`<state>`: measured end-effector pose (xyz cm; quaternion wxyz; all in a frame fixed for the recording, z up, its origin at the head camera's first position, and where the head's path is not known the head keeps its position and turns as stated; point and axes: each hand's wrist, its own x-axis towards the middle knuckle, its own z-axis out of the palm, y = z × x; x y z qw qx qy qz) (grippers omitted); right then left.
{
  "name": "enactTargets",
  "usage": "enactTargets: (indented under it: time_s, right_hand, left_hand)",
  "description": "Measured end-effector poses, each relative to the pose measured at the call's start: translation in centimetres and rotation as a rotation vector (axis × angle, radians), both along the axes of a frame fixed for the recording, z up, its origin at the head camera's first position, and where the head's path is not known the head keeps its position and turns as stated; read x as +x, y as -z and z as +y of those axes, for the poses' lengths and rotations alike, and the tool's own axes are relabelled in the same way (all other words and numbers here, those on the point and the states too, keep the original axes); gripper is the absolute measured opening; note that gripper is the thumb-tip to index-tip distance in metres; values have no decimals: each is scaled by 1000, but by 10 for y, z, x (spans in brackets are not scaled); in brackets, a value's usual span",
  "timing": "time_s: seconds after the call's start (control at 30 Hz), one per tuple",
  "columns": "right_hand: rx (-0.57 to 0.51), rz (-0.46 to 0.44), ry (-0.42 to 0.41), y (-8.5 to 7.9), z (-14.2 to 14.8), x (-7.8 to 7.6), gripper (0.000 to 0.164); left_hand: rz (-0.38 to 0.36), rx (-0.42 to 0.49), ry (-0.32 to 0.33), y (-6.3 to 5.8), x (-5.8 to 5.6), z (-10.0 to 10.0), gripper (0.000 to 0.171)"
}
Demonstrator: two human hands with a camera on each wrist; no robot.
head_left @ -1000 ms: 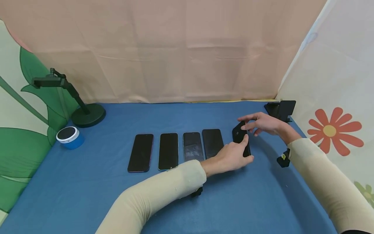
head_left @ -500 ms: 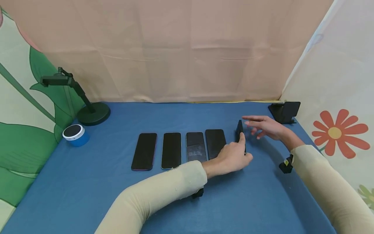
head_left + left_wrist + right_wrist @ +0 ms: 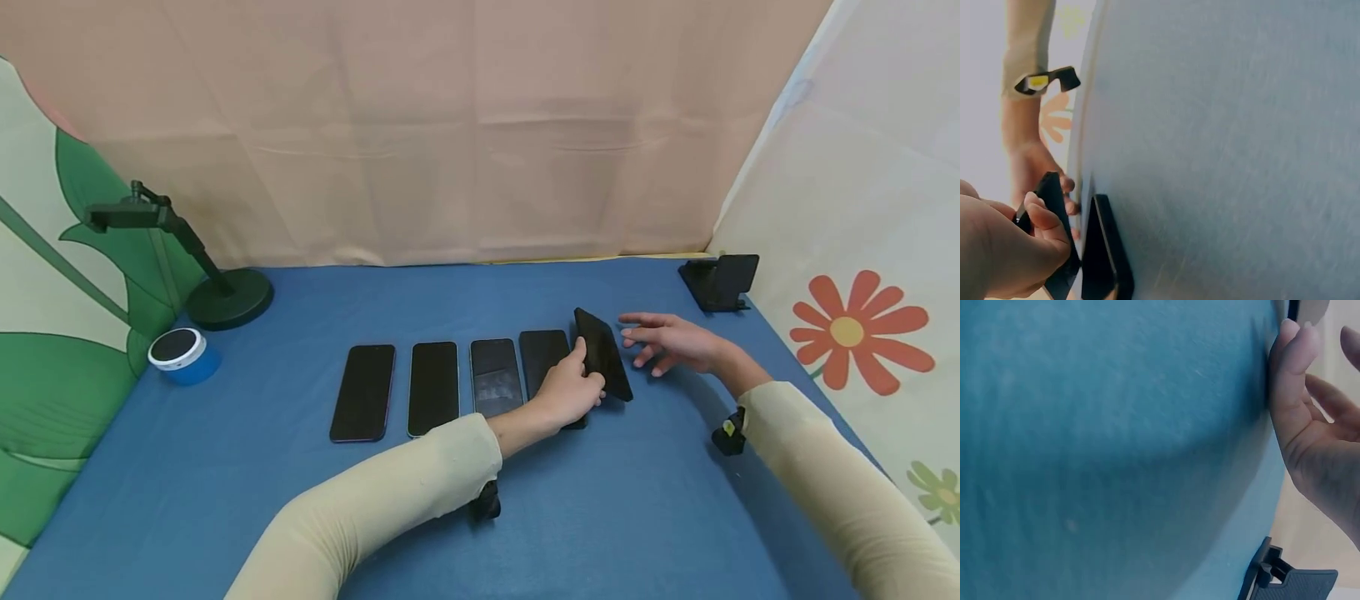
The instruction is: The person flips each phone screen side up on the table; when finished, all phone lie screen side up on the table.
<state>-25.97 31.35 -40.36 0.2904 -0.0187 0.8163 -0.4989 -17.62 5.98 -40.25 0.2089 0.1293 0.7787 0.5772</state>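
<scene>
My left hand (image 3: 562, 393) grips a black smartphone (image 3: 606, 357) by its left side. The phone is tilted, with its dark glossy face turned up and its left edge higher. Part of it overlaps the fourth phone (image 3: 542, 354) of the row, which lies flat beneath my left hand. In the left wrist view, my thumb and fingers pinch the held phone (image 3: 1055, 194) above the phone on the cloth (image 3: 1110, 250). Just to the right of the held phone, my right hand (image 3: 678, 343) hovers with loosely extended fingers and holds nothing; the right wrist view shows it (image 3: 1319, 437) low over the cloth.
Three more phones (image 3: 362, 392) (image 3: 433, 387) (image 3: 496, 375) lie in a row on the blue cloth. A dark green stand (image 3: 228, 298) and a blue-and-white round container (image 3: 183, 357) are at the left. A black folding phone stand (image 3: 723, 282) stands at the back right.
The phone, first showing its back with both hands at it, has turned over through edge-on and moved left in my left hand. My right hand has come off it.
</scene>
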Motion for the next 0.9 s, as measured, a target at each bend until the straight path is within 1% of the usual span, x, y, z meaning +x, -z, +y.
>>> enactTargets:
  time_s: [0.07,0.13,0.23,0.33,0.43,0.63,0.9]
  right_hand:
    - [-21,-6,5,2,-2,1,75]
    - [-45,-7,14,4,-3,2,75]
    - [-82,-10,31,5,-5,3,75]
    - [-102,3,35,6,-5,3,73]
    - [-110,32,35,6,-5,4,71]
    - [-118,80,21,3,-3,5,73]
    - [-144,66,8,-2,-1,4,79]
  left_hand:
    - [-38,64,-11,3,2,0,70]
    - [-63,105,-14,4,4,0,70]
    - [-74,143,-7,6,5,2,70]
    - [-76,166,2,6,6,4,70]
    - [-77,172,15,5,5,4,70]
    - [-71,126,73,5,2,-2,75]
    - [-88,88,134,1,-2,-8,85]
